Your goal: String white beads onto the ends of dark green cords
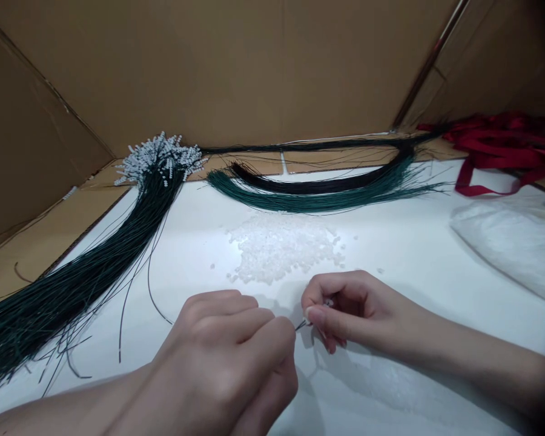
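Observation:
My left hand (pixel 236 351) is closed, back toward me, with its fingertips hidden. A short length of dark wire (pixel 301 325) runs from it to my right hand (pixel 345 309). The right thumb and index finger pinch the wire's other end, and small whitish beads (pixel 329 302) show between the curled fingers. Just beyond both hands lies a spread of clear white beads (pixel 284 245) on the white surface (pixel 418 254). To the left rests a big bundle of dark green wires (pixel 91 272), their far ends tipped with white beads (pixel 163 158).
Behind the beads lie a curved bundle of green wires (pixel 300 201) and a black one (pixel 318 183). Red ribbon (pixel 508 151) is heaped at the back right, above a clear plastic bag (pixel 513 236). Cardboard walls (pixel 254 66) stand around the back and sides.

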`<state>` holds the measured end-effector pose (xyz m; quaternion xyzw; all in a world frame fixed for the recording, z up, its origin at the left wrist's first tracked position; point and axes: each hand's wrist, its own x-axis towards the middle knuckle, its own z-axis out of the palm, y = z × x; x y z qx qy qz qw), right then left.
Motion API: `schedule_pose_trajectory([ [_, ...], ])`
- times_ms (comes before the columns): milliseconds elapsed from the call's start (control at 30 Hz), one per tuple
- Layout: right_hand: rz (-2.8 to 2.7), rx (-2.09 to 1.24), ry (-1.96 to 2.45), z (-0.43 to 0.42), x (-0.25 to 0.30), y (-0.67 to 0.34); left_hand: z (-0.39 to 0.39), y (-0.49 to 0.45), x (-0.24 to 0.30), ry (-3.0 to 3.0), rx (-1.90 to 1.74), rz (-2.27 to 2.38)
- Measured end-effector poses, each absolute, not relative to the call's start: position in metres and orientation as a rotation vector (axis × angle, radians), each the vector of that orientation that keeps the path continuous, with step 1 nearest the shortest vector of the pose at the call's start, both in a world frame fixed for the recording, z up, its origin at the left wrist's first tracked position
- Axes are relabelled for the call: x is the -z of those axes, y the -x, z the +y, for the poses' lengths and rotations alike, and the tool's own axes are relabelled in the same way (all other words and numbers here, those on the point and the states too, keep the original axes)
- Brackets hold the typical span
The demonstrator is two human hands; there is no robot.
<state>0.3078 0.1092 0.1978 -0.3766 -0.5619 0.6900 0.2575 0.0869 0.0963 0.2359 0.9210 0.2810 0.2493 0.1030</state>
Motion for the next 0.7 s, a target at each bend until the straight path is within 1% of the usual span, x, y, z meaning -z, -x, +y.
schedule_pose_trajectory([
  [333, -1.47, -1.928, 1.005, 0.1106, -0.1992, -0.3076, 0.0948, -0.0866, -0.2349, -2.678, -0.781, 0.806],
  [700, -1.47, -1.882, 1.028, 0.1096, -0.1978, -0.3068, 0.096, -0.0885, -0.2328, -2.757, -0.805, 0.829],
])
